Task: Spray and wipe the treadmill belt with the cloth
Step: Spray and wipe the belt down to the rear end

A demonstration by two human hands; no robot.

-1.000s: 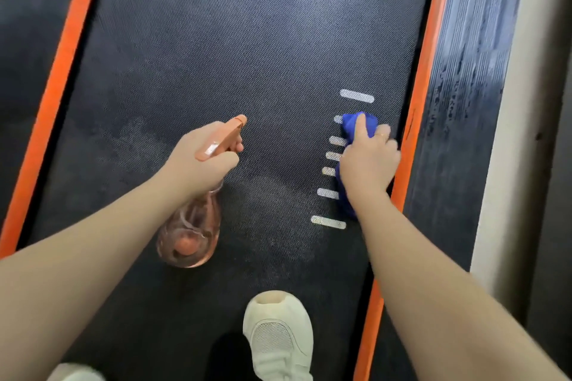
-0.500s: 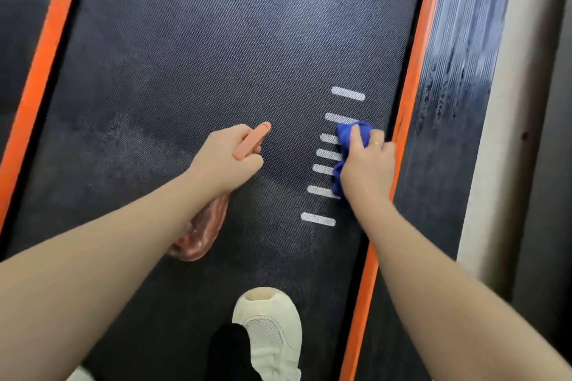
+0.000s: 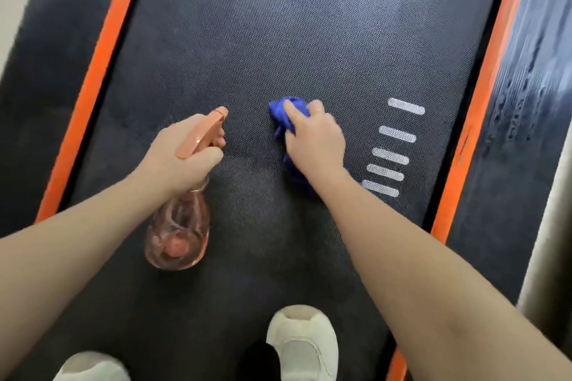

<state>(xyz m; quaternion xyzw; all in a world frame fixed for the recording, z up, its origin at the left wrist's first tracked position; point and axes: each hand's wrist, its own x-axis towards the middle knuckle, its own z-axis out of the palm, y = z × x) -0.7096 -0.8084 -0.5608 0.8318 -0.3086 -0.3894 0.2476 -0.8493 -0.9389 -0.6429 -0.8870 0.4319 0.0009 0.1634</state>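
The dark textured treadmill belt [image 3: 294, 34] runs up the middle of the view between two orange strips. My right hand [image 3: 314, 141] presses a crumpled blue cloth [image 3: 283, 111] flat on the belt near its centre, left of a column of white stripe marks [image 3: 391, 156]. My left hand [image 3: 182, 155] grips a clear pink spray bottle [image 3: 176, 235] by the neck, its orange trigger head [image 3: 201, 133] pointing up the belt, a short gap left of the cloth.
Orange side strips [image 3: 93, 96] [image 3: 483, 102] border the belt, with black ribbed foot rails [image 3: 523, 120] outside them. My two white shoes [image 3: 305, 346] [image 3: 93, 366] stand on the belt at the bottom. A pale wall edge [image 3: 548, 257] lies at the far right.
My right hand has slid the blue cloth leftward, from over the white stripes by the right orange strip to the belt's centre. The spray bottle stays in my left hand.
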